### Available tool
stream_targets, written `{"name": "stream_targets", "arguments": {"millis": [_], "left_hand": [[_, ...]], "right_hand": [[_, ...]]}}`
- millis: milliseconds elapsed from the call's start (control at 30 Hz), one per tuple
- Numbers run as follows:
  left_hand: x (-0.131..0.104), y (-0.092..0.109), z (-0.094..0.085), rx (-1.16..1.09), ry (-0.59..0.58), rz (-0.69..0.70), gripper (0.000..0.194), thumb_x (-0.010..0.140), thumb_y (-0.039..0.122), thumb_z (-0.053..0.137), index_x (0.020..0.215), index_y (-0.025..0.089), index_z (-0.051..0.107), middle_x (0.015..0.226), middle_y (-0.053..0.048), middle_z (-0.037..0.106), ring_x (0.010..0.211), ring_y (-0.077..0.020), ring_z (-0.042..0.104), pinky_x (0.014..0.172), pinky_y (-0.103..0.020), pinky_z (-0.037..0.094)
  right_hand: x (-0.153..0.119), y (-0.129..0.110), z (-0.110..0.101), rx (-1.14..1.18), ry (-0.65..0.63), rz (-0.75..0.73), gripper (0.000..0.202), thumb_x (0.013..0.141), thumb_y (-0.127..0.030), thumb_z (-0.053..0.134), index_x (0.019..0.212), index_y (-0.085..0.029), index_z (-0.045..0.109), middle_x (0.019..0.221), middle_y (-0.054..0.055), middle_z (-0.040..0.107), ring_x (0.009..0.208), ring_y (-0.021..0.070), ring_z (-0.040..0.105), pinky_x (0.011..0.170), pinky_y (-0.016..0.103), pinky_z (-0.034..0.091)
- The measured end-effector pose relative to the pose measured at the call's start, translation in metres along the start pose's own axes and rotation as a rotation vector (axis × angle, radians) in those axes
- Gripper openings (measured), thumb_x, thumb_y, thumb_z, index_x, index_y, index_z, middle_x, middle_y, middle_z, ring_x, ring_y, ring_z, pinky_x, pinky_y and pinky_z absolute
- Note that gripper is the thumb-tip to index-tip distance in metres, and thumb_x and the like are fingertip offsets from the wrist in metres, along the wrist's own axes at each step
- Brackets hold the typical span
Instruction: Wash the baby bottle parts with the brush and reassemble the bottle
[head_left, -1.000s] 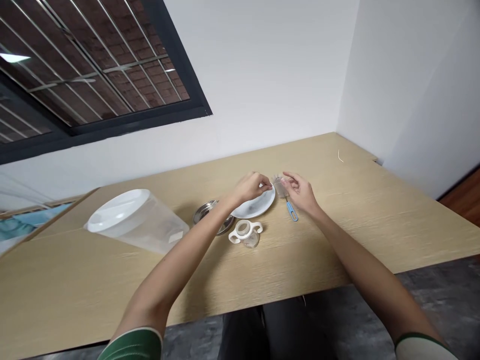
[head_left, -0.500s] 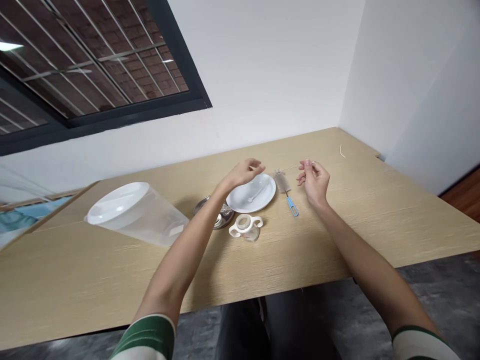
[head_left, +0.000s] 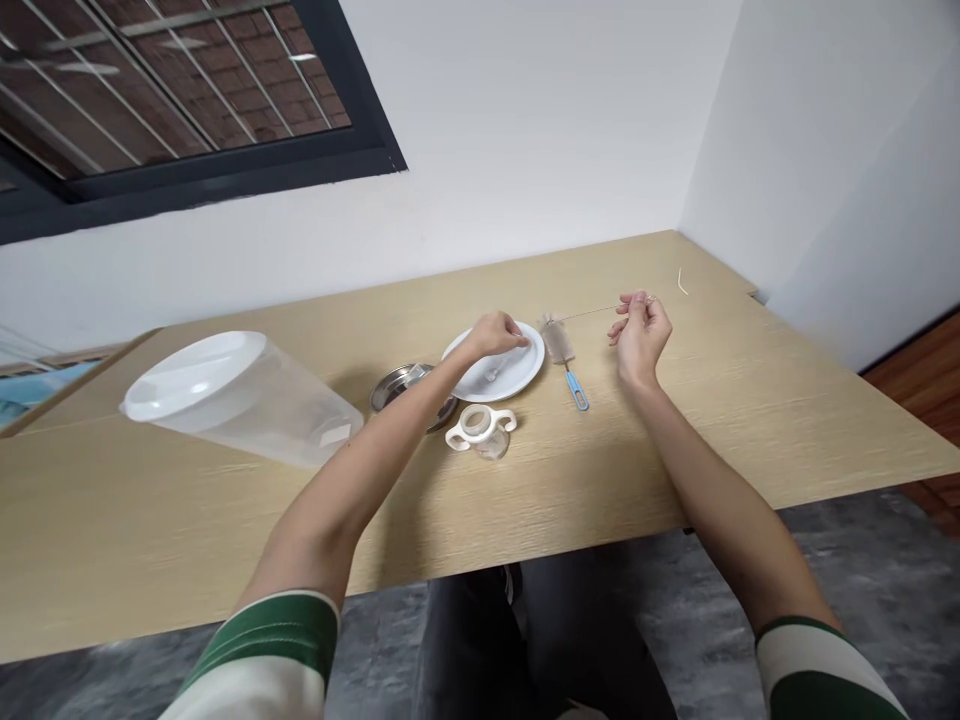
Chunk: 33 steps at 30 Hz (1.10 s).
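Observation:
My right hand (head_left: 640,335) is closed on the looped end of a thin wire straw brush (head_left: 592,312), its tip pointing left over a bottle brush (head_left: 558,343) with a blue handle. Above a white plate (head_left: 529,378), my left hand (head_left: 495,334) pinches near the upper end of a clear straw (head_left: 492,375); the contact is partly hidden by the fingers. In front of the plate stands a small clear bottle (head_left: 491,447) with a white two-handled collar (head_left: 480,422). A steel dish (head_left: 386,388) with small parts in it is partly behind my left forearm.
A large translucent lidded pitcher (head_left: 247,400) lies on its side on the left of the wooden table (head_left: 525,520). Near the back right corner is a thin bent white strip (head_left: 681,281). The wall and a barred window (head_left: 195,90) are behind the table.
My left hand has lowered from above the plate to the clear straw, its fingers closing. My right hand still holds the straw brush, now slightly farther right. The view has tilted a little downward.

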<state>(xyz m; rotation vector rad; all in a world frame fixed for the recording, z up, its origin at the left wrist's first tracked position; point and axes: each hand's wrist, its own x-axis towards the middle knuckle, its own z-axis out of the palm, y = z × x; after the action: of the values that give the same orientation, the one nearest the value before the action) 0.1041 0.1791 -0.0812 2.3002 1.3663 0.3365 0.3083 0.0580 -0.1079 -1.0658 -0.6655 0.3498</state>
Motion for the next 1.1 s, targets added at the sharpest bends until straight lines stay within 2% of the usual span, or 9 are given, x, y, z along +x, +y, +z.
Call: {"name": "stream_targets", "arguments": {"millis": [100, 267, 367, 467, 533, 700, 800, 933, 1100], "left_hand": [[-0.014, -0.006, -0.016, -0.099, 0.032, -0.015, 0.04, 0.068, 0.039, 0.077, 0.097, 0.012, 0.072, 0.087, -0.007, 0.075, 0.08, -0.0203, 0.067, 0.071, -0.029, 0.05], [-0.057, -0.016, -0.038, -0.502, 0.126, 0.006, 0.073, 0.06, 0.046, 0.087, 0.119, 0.008, 0.067, 0.109, -0.015, 0.074, 0.094, -0.0238, 0.069, 0.083, -0.034, 0.054], [-0.083, -0.016, -0.043, -0.748, 0.264, 0.098, 0.076, 0.057, 0.048, 0.089, 0.12, 0.009, 0.066, 0.112, -0.016, 0.073, 0.095, -0.0247, 0.07, 0.087, -0.038, 0.055], [-0.105, -0.013, -0.044, -0.902, 0.425, 0.208, 0.07, 0.056, 0.045, 0.091, 0.114, 0.012, 0.068, 0.117, -0.015, 0.072, 0.101, -0.025, 0.069, 0.09, -0.038, 0.055], [-0.119, -0.012, -0.046, -0.914, 0.488, 0.281, 0.065, 0.058, 0.043, 0.09, 0.113, 0.014, 0.069, 0.116, -0.014, 0.072, 0.101, -0.025, 0.069, 0.089, -0.038, 0.056], [-0.149, -0.011, -0.049, -0.749, 0.568, 0.395, 0.05, 0.067, 0.039, 0.087, 0.112, 0.02, 0.074, 0.112, -0.011, 0.074, 0.104, -0.0259, 0.068, 0.094, -0.04, 0.054], [-0.158, -0.011, -0.049, -0.717, 0.614, 0.448, 0.047, 0.07, 0.038, 0.085, 0.112, 0.022, 0.074, 0.11, -0.01, 0.075, 0.101, -0.0253, 0.068, 0.093, -0.04, 0.054], [-0.163, -0.014, -0.05, -0.719, 0.634, 0.445, 0.045, 0.07, 0.039, 0.085, 0.111, 0.022, 0.075, 0.111, -0.01, 0.074, 0.101, -0.0257, 0.068, 0.093, -0.041, 0.054], [-0.169, -0.019, -0.052, -0.732, 0.628, 0.442, 0.045, 0.07, 0.038, 0.085, 0.111, 0.022, 0.075, 0.111, -0.011, 0.074, 0.103, -0.0262, 0.067, 0.088, -0.038, 0.054]], "right_hand": [[0.002, 0.004, 0.0, 0.008, 0.013, 0.021, 0.046, 0.096, -0.062, 0.042, 0.087, -0.02, 0.055, 0.075, -0.004, 0.054, 0.045, 0.0031, 0.05, 0.036, 0.015, 0.036], [0.0, 0.005, 0.0, 0.027, -0.005, 0.022, 0.045, 0.094, -0.063, 0.045, 0.087, -0.019, 0.054, 0.072, -0.005, 0.054, 0.043, 0.0033, 0.049, 0.036, 0.016, 0.036], [-0.003, -0.008, 0.004, 0.06, -0.061, -0.019, 0.046, 0.089, -0.066, 0.052, 0.086, -0.02, 0.05, 0.07, -0.007, 0.055, 0.042, 0.0036, 0.049, 0.036, 0.016, 0.038], [-0.007, -0.035, 0.016, 0.122, -0.086, -0.111, 0.046, 0.088, -0.066, 0.054, 0.082, -0.021, 0.048, 0.065, -0.008, 0.054, 0.042, 0.005, 0.049, 0.037, 0.018, 0.041], [-0.013, -0.06, 0.027, 0.168, -0.125, -0.197, 0.044, 0.09, -0.064, 0.054, 0.082, -0.021, 0.048, 0.065, -0.007, 0.054, 0.043, 0.0059, 0.05, 0.038, 0.019, 0.042], [-0.038, -0.128, 0.057, 0.295, -0.208, -0.431, 0.037, 0.095, -0.055, 0.052, 0.08, -0.022, 0.048, 0.066, -0.006, 0.049, 0.048, 0.0079, 0.052, 0.039, 0.02, 0.043], [-0.054, -0.153, 0.069, 0.316, -0.298, -0.502, 0.035, 0.096, -0.051, 0.054, 0.078, -0.022, 0.049, 0.066, -0.005, 0.047, 0.051, 0.0085, 0.053, 0.039, 0.021, 0.043], [-0.068, -0.157, 0.078, 0.28, -0.417, -0.482, 0.034, 0.096, -0.049, 0.056, 0.076, -0.021, 0.051, 0.064, -0.005, 0.049, 0.05, 0.0082, 0.053, 0.04, 0.021, 0.043], [-0.075, -0.147, 0.085, 0.235, -0.443, -0.486, 0.035, 0.097, -0.049, 0.055, 0.077, -0.02, 0.055, 0.067, -0.003, 0.056, 0.049, 0.0079, 0.054, 0.043, 0.022, 0.045]]}}
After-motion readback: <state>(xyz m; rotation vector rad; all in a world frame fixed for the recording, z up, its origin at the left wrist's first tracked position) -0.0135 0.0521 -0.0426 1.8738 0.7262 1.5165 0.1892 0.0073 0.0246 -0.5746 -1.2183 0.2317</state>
